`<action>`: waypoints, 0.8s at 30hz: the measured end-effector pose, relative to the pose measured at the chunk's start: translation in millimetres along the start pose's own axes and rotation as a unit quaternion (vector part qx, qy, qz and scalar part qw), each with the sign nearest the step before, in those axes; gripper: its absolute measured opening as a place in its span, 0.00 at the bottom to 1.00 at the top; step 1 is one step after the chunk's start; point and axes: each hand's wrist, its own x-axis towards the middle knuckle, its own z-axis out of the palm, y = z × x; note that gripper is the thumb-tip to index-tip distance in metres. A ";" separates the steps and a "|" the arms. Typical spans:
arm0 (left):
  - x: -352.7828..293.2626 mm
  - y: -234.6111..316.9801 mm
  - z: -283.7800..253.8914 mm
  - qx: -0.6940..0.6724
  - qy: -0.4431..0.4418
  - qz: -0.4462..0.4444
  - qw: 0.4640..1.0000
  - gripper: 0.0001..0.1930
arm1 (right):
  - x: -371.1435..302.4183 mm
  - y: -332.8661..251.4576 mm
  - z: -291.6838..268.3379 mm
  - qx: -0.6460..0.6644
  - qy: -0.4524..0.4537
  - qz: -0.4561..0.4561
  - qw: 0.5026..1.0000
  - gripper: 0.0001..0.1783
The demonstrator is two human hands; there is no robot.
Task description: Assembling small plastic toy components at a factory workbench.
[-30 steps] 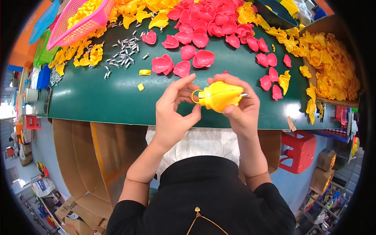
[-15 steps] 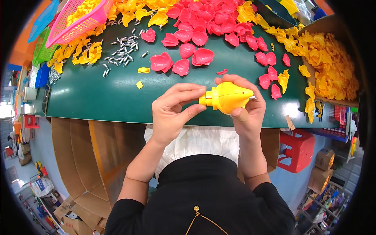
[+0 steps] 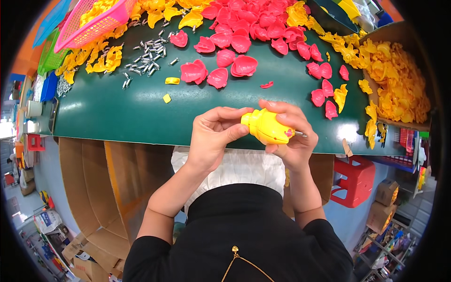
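Between my hands, above the table's near edge, is a yellow bulb-shaped plastic toy part (image 3: 267, 128). A thin metal pin sticks out of its right end, and a bit of pink shows there. My right hand (image 3: 297, 134) wraps its fingers and thumb round the wide body. At the narrow left end, my left hand (image 3: 212, 136) pinches the ringed neck between thumb and fingertips. Beyond the hands lie a small pink piece (image 3: 267, 85), a small yellow square piece (image 3: 167, 98) and a yellow curved clip (image 3: 172, 81) on the green table (image 3: 117, 117).
Pink petal-shaped shells (image 3: 244, 66) spread over the far middle. Metal springs or pins (image 3: 150, 56) lie left of them. A pink basket (image 3: 94, 28) stands far left; a cardboard box of yellow parts (image 3: 399, 84) is at right. A red stool (image 3: 354, 181) stands below the table.
The yellow part has turned and tilted, its pin end now lower, showing a bit of pink. My left hand has shifted slightly right, and my right fingers have moved round the body.
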 end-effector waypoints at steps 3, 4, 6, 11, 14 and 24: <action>-2.2 -4.6 -9.5 0.025 -0.029 -0.043 0.998 0.18 | -2.5 -3.4 -6.2 0.007 -0.028 0.068 0.997 0.29; -2.9 -3.4 -9.7 0.026 -0.027 -0.040 0.998 0.18 | -1.6 -6.2 -8.8 0.009 -0.030 0.067 0.997 0.29; 1.9 3.5 -4.9 0.150 0.006 -0.010 0.989 0.18 | 3.9 -12.3 -13.0 -0.067 -0.060 0.199 0.976 0.26; -2.5 -6.6 -15.5 0.370 -0.057 0.094 0.922 0.17 | -7.5 -4.6 -4.5 -0.102 -0.077 0.285 0.950 0.24; -1.1 -6.5 -22.3 0.343 -0.031 0.095 0.934 0.16 | -12.0 9.1 1.2 -0.066 -0.058 0.273 0.958 0.25; -3.4 44.2 -35.9 0.587 -0.125 0.125 0.790 0.11 | -28.1 0.6 6.9 -0.186 -0.066 0.219 0.956 0.24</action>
